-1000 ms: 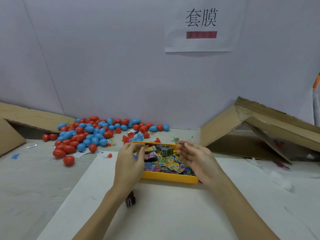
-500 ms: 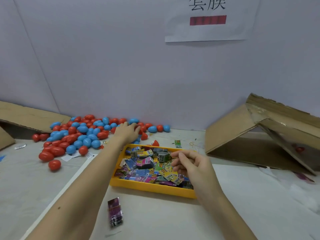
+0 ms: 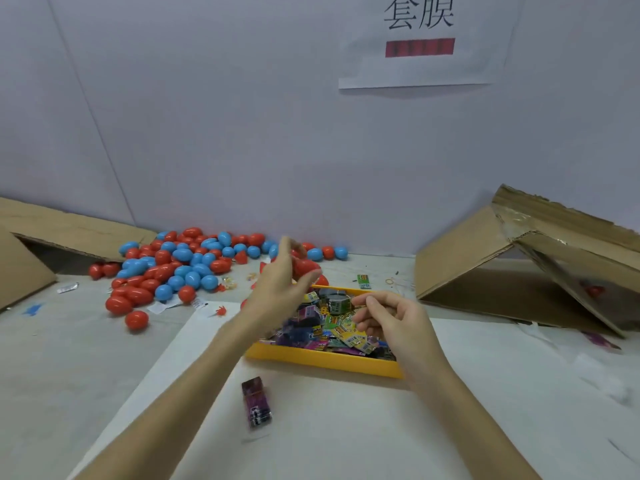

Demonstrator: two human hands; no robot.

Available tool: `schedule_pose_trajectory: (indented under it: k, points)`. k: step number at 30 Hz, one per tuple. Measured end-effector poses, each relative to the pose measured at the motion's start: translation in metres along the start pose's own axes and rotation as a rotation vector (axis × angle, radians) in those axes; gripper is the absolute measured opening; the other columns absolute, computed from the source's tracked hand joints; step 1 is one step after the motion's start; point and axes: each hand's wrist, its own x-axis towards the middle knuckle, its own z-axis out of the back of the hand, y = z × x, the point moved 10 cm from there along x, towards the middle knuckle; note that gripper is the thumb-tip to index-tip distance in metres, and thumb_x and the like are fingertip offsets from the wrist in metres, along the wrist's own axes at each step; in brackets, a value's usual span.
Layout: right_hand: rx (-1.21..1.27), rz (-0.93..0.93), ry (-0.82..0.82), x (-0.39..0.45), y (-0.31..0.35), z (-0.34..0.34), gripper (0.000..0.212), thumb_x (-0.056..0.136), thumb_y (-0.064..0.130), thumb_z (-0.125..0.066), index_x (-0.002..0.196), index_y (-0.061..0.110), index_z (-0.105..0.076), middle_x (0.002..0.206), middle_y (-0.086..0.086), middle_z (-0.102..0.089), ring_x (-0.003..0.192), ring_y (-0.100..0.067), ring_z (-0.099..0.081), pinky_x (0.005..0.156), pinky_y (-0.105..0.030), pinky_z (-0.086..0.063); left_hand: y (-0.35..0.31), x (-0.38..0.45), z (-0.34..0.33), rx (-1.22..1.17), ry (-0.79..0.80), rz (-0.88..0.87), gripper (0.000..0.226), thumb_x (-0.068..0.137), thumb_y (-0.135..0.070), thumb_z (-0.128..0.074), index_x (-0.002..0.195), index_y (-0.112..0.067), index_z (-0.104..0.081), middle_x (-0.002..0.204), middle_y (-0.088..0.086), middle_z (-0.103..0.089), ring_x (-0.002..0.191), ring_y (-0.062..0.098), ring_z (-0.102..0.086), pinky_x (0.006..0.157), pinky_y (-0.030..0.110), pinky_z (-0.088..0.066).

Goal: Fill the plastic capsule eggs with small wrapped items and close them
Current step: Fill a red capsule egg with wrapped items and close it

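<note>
Head view is showing the left hand (image 3: pixel 277 289) gripping 1 red egg (image 3: pixel 304 267) above the yellow tray (image 3: pixel 325 359), probably bringing it for filling; the right hand (image 3: pixel 391 320), loosely curled, is hovering over wrapped items (image 3: pixel 341 329), apparently holding nothing.

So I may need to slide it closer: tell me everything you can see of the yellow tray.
The yellow tray is a shallow rectangular one, plastic by its look, lying flat on the white sheet. It is heaped with small colourful wrapped packets. The right hand hovers over its right part; the left hand is above its far left corner.
</note>
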Motion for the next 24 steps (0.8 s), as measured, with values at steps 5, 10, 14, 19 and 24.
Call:
schedule_pose_trajectory:
  k: [5, 10, 14, 19, 24]
  points:
    - [-0.045, 0.049, 0.059, -0.008, 0.011, -0.01, 0.024, 0.106, 0.012, -0.053, 0.103, 0.005, -0.075, 0.084, -0.021, -0.072, 0.071, -0.016, -0.066, 0.064, -0.019, -0.053, -0.038, -0.067, -0.03, 0.136, 0.095, -0.094, 0.032, 0.098, -0.044, -0.059, 0.121, -0.03, -0.043, 0.115, -0.011, -0.064, 0.107, 0.01, -0.054, 0.091, 0.027, -0.047]
    - [-0.129, 0.079, 0.113, -0.014, 0.013, -0.017, 0.013, 0.099, 0.016, -0.066, 0.106, 0.008, -0.075, 0.085, -0.011, -0.077, 0.073, -0.017, -0.071, 0.066, -0.021, -0.055, -0.049, -0.077, -0.029, 0.107, 0.095, -0.205, 0.034, 0.105, -0.031, -0.051, 0.137, -0.019, -0.049, 0.127, -0.005, -0.059, 0.118, 0.009, -0.051, 0.101, 0.028, -0.044]
    - [-0.152, 0.078, 0.118, -0.011, 0.009, -0.017, 0.01, 0.099, 0.012, -0.066, 0.105, 0.01, -0.074, 0.085, -0.009, -0.077, 0.073, -0.019, -0.072, 0.065, -0.023, -0.056, -0.054, -0.081, -0.029, 0.019, 0.084, -0.265, 0.032, 0.106, -0.019, -0.05, 0.138, -0.018, -0.055, 0.129, -0.004, -0.051, 0.116, 0.003, -0.051, 0.096, 0.014, -0.044]
    - [-0.535, 0.194, -0.019, -0.009, 0.009, -0.008, 0.009, 0.097, 0.016, -0.07, 0.102, 0.02, -0.077, 0.095, 0.006, -0.074, 0.088, -0.009, -0.07, 0.074, -0.018, -0.056, -0.044, -0.072, 0.001, -0.071, -0.104, -0.194, 0.017, 0.103, -0.028, -0.056, 0.115, -0.022, -0.066, 0.103, -0.011, -0.058, 0.086, 0.008, -0.06, 0.073, 0.014, -0.045]
    - [-0.838, 0.077, -0.004, -0.003, 0.0, -0.017, 0.026, 0.088, 0.038, -0.081, 0.106, 0.02, -0.079, 0.101, 0.006, -0.072, 0.085, -0.004, -0.06, 0.067, -0.011, -0.042, -0.026, -0.071, 0.016, -0.166, -0.195, -0.037, 0.042, 0.099, -0.053, -0.047, 0.082, -0.022, -0.07, 0.069, -0.008, -0.063, 0.07, 0.008, -0.057, 0.061, 0.012, -0.039]
